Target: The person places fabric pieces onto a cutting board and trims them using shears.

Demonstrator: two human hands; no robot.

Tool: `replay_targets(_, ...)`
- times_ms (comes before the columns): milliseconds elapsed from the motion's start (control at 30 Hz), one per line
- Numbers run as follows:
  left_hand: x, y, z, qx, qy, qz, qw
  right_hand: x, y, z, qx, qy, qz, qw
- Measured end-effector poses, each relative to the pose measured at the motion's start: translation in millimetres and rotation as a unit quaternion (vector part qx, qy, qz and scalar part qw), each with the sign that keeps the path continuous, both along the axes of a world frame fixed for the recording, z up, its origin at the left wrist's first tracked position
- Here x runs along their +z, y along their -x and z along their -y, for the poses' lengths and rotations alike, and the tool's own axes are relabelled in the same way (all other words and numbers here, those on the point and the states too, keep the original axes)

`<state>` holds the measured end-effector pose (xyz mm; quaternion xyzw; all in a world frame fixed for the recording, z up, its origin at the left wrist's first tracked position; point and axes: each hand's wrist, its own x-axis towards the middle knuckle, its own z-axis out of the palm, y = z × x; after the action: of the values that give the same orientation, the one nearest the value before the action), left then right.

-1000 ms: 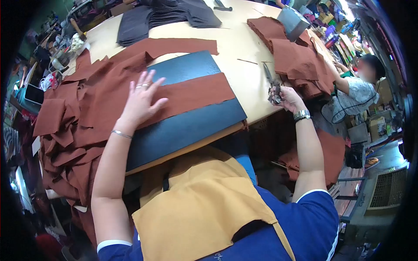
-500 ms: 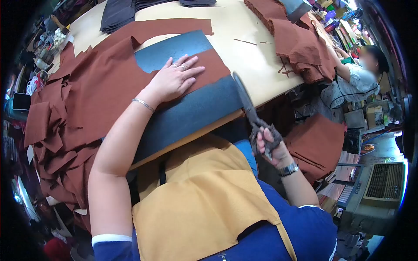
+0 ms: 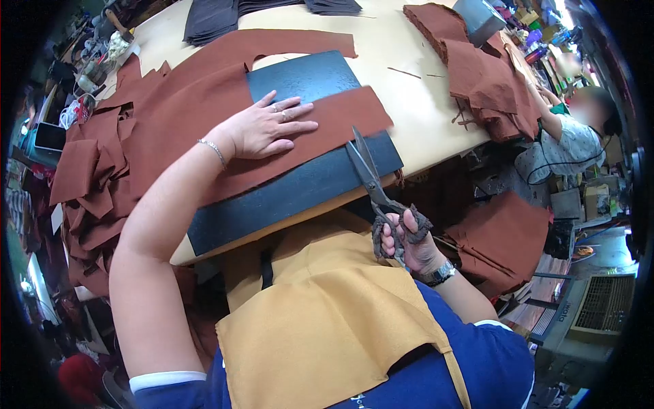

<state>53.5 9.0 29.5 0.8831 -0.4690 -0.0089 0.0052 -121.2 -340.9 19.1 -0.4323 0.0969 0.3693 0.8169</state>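
Head view: nearest is a tan apron (image 3: 320, 307), and just beyond it the right hand (image 3: 412, 247) is closed round the wrapped handles of a pair of scissors (image 3: 375, 189). Half a second ago the blades stood up beyond the end of the cloth; now they are slightly parted at the near edge of a brown cloth strip (image 3: 334, 126), which seems to put them in place for a cut. Whether that edge lies between them, I cannot tell. The scissors' long axis slants, tips pointing away from the person and to the left. The strip lies flat on a black board (image 3: 306, 182), its long axis running left to right, its free end to the right. The left hand (image 3: 266, 133), flat with fingers a little spread, presses on it, gripping nothing. Farther across the surface (image 3: 426, 102) lies a dark cloth stack (image 3: 211, 20).
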Motion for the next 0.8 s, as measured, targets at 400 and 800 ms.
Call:
replay_targets(400, -26.9, 63.7, 79.3, 0.374, 0.133, 0.06, 0.916, 1.3, -26.8, -61.1, -0.064, -0.014, -0.006, 0.998)
replay_targets(800, -32.2, 76.2, 70.2, 0.364, 0.137, 0.063, 0.919, 14.1, -47.9, -101.7, -0.141, 0.071, 0.018, 0.987)
